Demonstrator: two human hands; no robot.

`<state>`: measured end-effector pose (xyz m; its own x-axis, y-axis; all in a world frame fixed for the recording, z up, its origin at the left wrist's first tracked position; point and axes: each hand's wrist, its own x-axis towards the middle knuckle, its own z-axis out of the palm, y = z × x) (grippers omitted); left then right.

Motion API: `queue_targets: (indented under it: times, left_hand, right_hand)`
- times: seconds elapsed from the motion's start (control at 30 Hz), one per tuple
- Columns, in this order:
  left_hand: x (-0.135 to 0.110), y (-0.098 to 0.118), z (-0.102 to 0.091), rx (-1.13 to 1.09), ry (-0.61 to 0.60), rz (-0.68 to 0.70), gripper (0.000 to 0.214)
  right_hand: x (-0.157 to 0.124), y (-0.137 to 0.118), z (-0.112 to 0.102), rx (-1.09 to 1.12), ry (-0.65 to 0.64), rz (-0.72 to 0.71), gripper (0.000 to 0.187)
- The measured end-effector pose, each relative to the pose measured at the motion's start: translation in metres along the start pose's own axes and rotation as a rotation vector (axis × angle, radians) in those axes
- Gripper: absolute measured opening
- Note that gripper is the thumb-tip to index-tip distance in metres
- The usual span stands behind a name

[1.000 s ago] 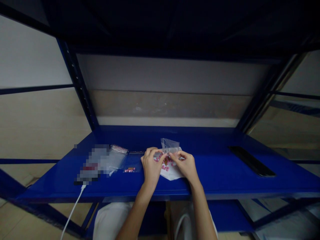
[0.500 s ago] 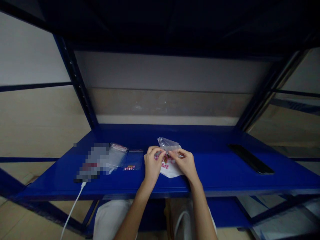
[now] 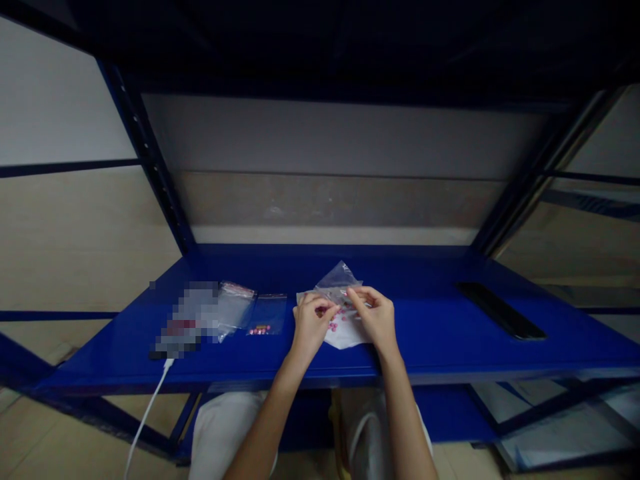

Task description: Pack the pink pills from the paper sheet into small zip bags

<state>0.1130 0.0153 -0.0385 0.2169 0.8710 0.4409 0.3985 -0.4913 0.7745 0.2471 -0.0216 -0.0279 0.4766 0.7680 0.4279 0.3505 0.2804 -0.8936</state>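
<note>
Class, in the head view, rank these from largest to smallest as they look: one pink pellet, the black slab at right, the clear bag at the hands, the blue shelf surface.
1. Blue shelf surface
2. Black slab
3. Clear bag, judged by its visible part
4. Pink pellet

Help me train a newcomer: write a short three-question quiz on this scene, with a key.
1. True or false: the cable hangs over the front edge of the shelf.
2. What colour are most of the pieces showing on the white sheet: a) green, b) pink, c) blue?
3. What does the right hand hold between thumb and finger?

Key: 1. True. 2. b. 3. A clear bag.
</note>
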Motion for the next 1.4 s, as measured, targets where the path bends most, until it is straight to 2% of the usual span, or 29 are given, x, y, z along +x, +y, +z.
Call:
queue_targets:
  times: [0.1, 0.23, 0.4, 0.67, 0.83, 0.93, 1.0, 1.07, 1.17, 1.27, 1.33, 1.4]
  left_hand:
    - [0.0, 0.0, -0.001, 0.062, 0.031, 0.0, 0.003]
    - [0.0, 0.003, -0.004, 0.132, 0.109, -0.05, 0.009]
    - [-0.001, 0.005, -0.006, 0.156, 0.12, -0.077, 0.008]
    - [-0.002, 0.006, -0.006, 0.151, 0.131, -0.07, 0.01]
    - [-0.002, 0.005, -0.005, 0.153, 0.143, -0.079, 0.011]
    - [-0.001, 0.004, -0.005, 0.09, 0.141, -0.027, 0.027]
    - [-0.001, 0.005, -0.004, 0.041, 0.106, 0.062, 0.043]
    - [-0.001, 0.006, -0.004, 0.021, 0.078, 0.16, 0.05]
    - [-0.002, 0.01, -0.006, 0.014, 0.095, 0.256, 0.037]
    - [-0.004, 0.015, -0.012, 0.004, 0.217, 0.305, 0.018]
    - [-0.005, 0.017, -0.016, 0.015, 0.284, 0.333, 0.02]
    - [-0.006, 0.018, -0.019, 0.045, 0.268, 0.374, 0.033]
  right_hand:
    - [0.001, 0.004, -0.002, -0.035, 0.069, -0.025, 0.025]
    - [0.001, 0.007, -0.007, -0.225, 0.214, -0.094, 0.023]
    - [0.001, 0.007, -0.006, -0.342, 0.231, -0.194, 0.024]
    - [0.004, 0.018, -0.006, -0.069, 0.192, 0.084, 0.029]
    - [0.004, 0.015, -0.008, -0.086, 0.232, 0.066, 0.03]
    - [0.005, 0.013, -0.008, -0.086, 0.252, 0.059, 0.033]
    - [0.005, 0.011, -0.007, -0.035, 0.217, 0.067, 0.035]
    - [0.004, 0.009, -0.005, 0.048, 0.135, 0.065, 0.04]
    - [0.002, 0.003, -0.004, 0.169, -0.029, 0.063, 0.05]
    - [0.0, -0.002, -0.003, 0.24, -0.162, 0.086, 0.048]
    - [0.0, -0.004, -0.002, 0.258, -0.231, 0.11, 0.041]
    - [0.0, -0.004, -0.002, 0.272, -0.292, 0.136, 0.041]
